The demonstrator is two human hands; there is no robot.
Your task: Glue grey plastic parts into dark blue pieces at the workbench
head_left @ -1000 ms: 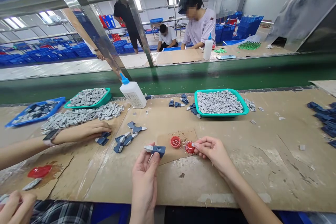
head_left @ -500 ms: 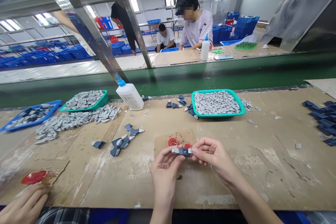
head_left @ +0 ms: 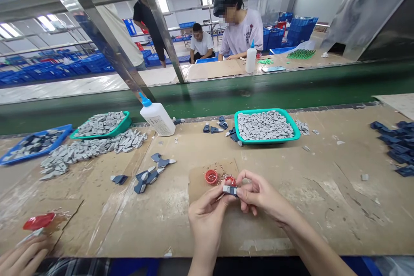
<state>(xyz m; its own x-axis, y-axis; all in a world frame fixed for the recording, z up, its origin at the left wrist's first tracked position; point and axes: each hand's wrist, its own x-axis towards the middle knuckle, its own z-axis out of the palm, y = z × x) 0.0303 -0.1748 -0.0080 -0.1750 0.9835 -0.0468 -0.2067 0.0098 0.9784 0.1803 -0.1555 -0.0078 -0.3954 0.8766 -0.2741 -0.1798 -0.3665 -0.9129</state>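
My left hand (head_left: 207, 220) and my right hand (head_left: 261, 194) meet over a brown cardboard pad (head_left: 210, 183), both pinching a small blue-grey plastic part (head_left: 230, 190). My fingers hide much of it. Just behind my fingers lie two red caps, one (head_left: 211, 177) open with a speckled inside, the other (head_left: 230, 181) partly hidden by my right hand. Several assembled blue-and-grey parts (head_left: 145, 177) lie on the bench to the left of my hands. At the lower left, a co-worker's hand (head_left: 24, 258) rests near a red lid (head_left: 39, 221).
A teal tray of grey pieces (head_left: 267, 126) and a white glue bottle with a blue nozzle (head_left: 157, 118) stand towards the back. Further left are more trays and a loose grey pile. Dark blue parts lie at right. Beyond, a green conveyor belt (head_left: 207, 90) separates two seated co-workers.
My right hand has left the red cap and joined my left hand on the part. The co-worker's arm has withdrawn to the lower left.
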